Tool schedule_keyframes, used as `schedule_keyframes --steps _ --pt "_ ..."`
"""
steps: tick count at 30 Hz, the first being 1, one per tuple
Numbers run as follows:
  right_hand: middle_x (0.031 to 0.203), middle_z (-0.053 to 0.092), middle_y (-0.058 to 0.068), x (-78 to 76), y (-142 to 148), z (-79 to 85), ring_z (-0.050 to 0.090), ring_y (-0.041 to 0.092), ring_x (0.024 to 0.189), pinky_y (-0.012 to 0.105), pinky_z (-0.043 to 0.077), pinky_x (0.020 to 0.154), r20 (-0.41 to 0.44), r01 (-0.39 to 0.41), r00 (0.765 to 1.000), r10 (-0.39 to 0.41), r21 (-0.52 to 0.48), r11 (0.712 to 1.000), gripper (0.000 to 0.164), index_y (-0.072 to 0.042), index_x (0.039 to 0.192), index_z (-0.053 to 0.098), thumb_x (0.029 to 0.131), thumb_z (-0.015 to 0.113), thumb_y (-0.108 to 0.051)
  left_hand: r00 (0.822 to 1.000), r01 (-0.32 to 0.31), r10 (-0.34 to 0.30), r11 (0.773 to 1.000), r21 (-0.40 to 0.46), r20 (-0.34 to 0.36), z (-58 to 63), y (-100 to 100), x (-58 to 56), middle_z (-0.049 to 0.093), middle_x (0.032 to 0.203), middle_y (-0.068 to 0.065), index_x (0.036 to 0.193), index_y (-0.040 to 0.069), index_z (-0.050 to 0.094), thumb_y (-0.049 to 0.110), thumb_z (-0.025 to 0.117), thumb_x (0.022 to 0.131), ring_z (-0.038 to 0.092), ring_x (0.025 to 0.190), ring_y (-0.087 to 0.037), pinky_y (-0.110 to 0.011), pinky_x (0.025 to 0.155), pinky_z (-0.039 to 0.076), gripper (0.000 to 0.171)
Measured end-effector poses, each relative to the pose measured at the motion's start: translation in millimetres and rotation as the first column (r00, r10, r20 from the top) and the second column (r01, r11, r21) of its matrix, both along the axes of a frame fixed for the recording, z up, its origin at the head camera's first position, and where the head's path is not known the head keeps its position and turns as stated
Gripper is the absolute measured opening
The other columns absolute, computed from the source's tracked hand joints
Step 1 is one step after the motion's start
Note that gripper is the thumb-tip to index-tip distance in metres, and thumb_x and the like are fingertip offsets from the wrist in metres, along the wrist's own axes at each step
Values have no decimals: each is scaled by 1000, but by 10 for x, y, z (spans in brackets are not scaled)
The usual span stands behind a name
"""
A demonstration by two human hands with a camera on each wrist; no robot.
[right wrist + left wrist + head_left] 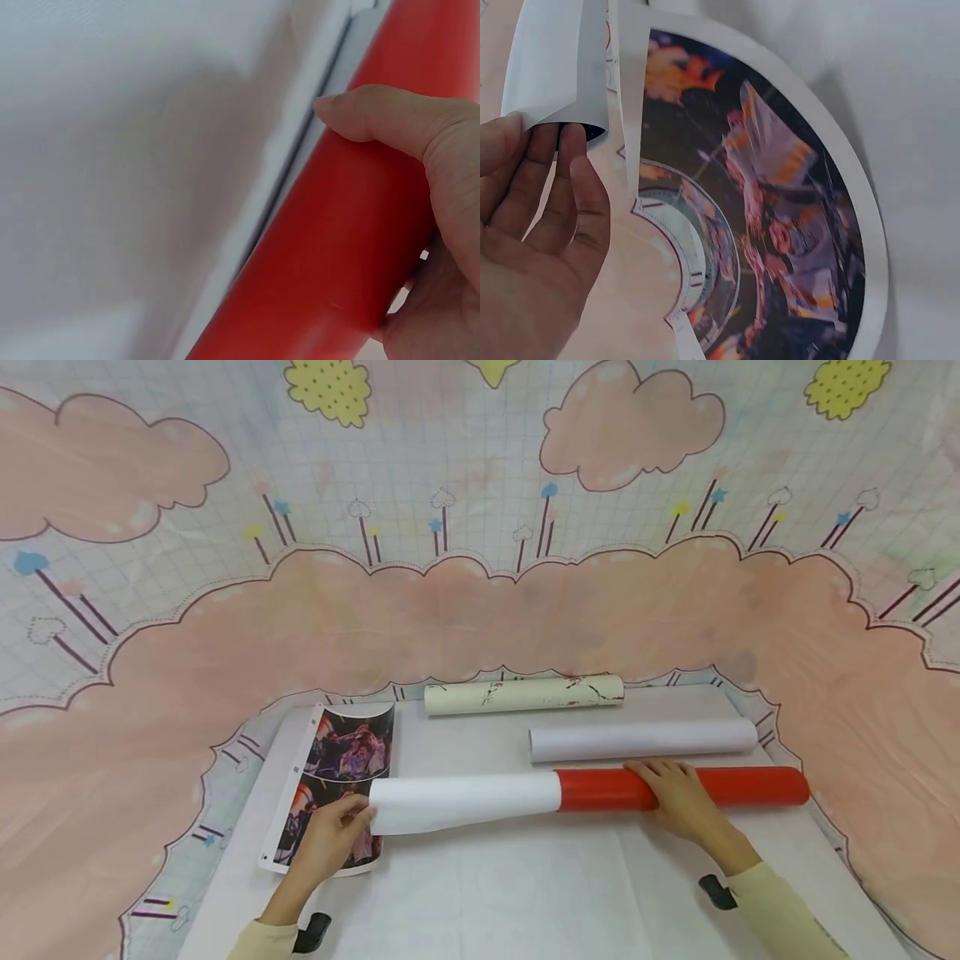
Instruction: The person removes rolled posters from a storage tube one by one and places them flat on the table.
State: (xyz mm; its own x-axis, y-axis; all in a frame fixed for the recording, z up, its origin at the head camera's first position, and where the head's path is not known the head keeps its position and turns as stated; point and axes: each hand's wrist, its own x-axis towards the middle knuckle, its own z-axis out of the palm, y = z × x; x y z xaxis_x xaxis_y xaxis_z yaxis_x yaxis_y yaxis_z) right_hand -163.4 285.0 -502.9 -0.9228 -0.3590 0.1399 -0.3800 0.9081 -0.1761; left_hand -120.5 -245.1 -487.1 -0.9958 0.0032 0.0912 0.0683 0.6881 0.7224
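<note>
A red tube point(750, 787) lies sideways in the head view, and my right hand point(678, 797) grips it around the middle. In the right wrist view the thumb point(360, 112) bends over the red surface. From the tube's left end extends a rolled white paper point(465, 802), flaring wider toward the left. My left hand point(330, 839) pinches that paper's far left end. Seen from the left wrist, the thumb lies outside the white paper point(551, 67) and fingertips reach inside its dark opening. Beneath the left hand is a curled photo print point(352, 747).
Behind the red tube lies a plain white roll point(645, 740). Farther back is a cream roll point(525, 695) with a branch pattern. All rest on a white-covered table point(525, 893), with a cloud-printed cloth point(480, 618) rising behind and around it.
</note>
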Motion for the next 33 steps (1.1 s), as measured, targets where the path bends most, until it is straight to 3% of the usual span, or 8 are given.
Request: schedule_keyframes --steps 5,9,17,25,29,33 --pt "131 60 17 -17 50 -18 50 42 122 68 34 103 -14 21 1000 -21 -9 1000 79 -11 137 54 66 90 -15 998 -36 36 999 -19 41 -2 -175 30 74 101 -14 108 4 70 12 65 94 71 92 -27 -38 79 58 17" --pt "131 59 18 -29 99 -28 50 42 121 67 34 103 -18 35 999 -35 -5 999 79 -11 136 53 66 89 -15 997 -49 52 998 -47 54 -7 -299 50 73 101 -13 108 4 70 14 64 95 69 93 -27 -37 79 56 17" --pt "130 59 19 -49 60 -64 50 43 121 68 34 102 -15 29 999 -29 8 1000 77 -10 136 53 68 89 -14 992 -81 82 997 -9 94 23 -393 80 72 98 -16 110 1 68 14 63 96 62 78 -22 -23 58 45 20" --pt "129 60 17 -137 -110 -136 51 41 120 66 36 101 -20 -36 999 37 23 999 77 -12 136 54 68 89 -15 994 -92 87 993 73 68 24 -426 113 70 89 -13 107 1 68 17 63 96 55 63 -12 -22 53 43 20" --pt "127 60 15 -178 -153 -199 52 40 119 63 37 102 -35 -82 996 83 12 997 75 -11 135 56 68 90 -15 996 -77 74 994 73 44 -1 -452 123 72 95 -13 106 2 69 19 64 96 57 72 2 -20 63 49 20" --pt "124 56 15 -228 -169 -241 52 39 118 63 37 102 -52 -94 994 93 -17 995 73 -11 133 58 68 90 -15 997 -70 69 996 58 18 -3 -467 147 74 102 -15 105 4 69 19 64 96 60 85 8 -17 73 51 19"
